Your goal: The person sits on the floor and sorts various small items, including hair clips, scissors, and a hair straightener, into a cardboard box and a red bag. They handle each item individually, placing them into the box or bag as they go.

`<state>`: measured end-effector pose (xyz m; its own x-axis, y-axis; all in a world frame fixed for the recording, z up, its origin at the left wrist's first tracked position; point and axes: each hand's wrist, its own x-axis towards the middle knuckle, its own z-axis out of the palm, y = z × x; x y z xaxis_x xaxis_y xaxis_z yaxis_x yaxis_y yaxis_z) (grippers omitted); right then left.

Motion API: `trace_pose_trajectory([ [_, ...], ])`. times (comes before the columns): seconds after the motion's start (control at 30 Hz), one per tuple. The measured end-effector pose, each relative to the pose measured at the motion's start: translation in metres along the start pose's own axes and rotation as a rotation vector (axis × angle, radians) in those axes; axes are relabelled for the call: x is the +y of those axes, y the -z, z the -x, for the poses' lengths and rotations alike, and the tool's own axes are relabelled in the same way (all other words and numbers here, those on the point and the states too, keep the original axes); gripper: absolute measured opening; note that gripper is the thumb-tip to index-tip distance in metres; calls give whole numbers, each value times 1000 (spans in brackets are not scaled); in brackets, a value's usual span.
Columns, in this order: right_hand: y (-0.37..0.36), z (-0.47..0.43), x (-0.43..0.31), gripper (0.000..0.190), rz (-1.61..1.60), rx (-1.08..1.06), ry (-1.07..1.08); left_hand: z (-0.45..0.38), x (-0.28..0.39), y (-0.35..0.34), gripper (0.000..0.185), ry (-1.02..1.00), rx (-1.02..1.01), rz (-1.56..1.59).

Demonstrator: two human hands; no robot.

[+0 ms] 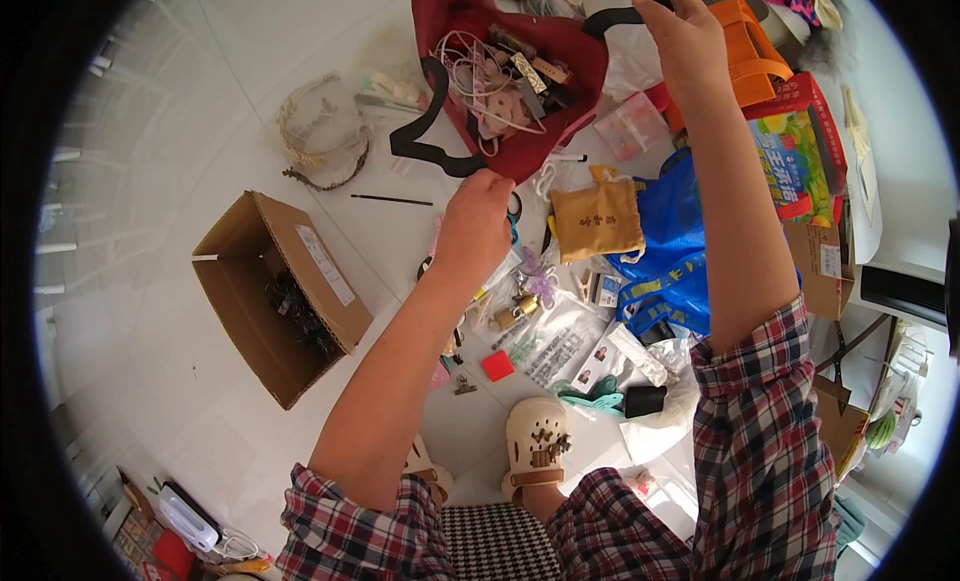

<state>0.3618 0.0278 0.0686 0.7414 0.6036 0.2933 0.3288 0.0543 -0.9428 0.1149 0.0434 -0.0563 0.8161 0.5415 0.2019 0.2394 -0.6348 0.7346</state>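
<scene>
A dark red fabric bag with black handles stands open at the top, holding white cables, pink items and small boxes. My left hand pinches the bag's near rim, beside one black handle. At the upper right, my right hand has the other black handle between its thumb and fingers; its fingertips are partly cut off by the picture's edge. Below the bag, scissors lie partly hidden behind my left hand. A tan drawstring pouch rests right of them, on a blue bag.
An open cardboard box with dark contents stands at left. Wire headpieces and a thin black stick lie above it. Brass padlocks, a red square and plastic packets litter the floor. An orange bag and cartons stand right.
</scene>
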Motion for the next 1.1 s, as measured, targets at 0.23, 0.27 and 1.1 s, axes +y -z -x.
trace_pose_trajectory([
  [0.23, -1, 6, 66, 92, 966, 35, 467, -2, 8, -3, 40, 42, 29, 79],
  [0.27, -8, 9, 70, 94, 970, 1, 366, -4, 8, -1, 42, 45, 20, 49],
  [1.1, -3, -2, 96, 37, 241, 260, -314, -1, 4, 22, 51, 440, -135, -174],
])
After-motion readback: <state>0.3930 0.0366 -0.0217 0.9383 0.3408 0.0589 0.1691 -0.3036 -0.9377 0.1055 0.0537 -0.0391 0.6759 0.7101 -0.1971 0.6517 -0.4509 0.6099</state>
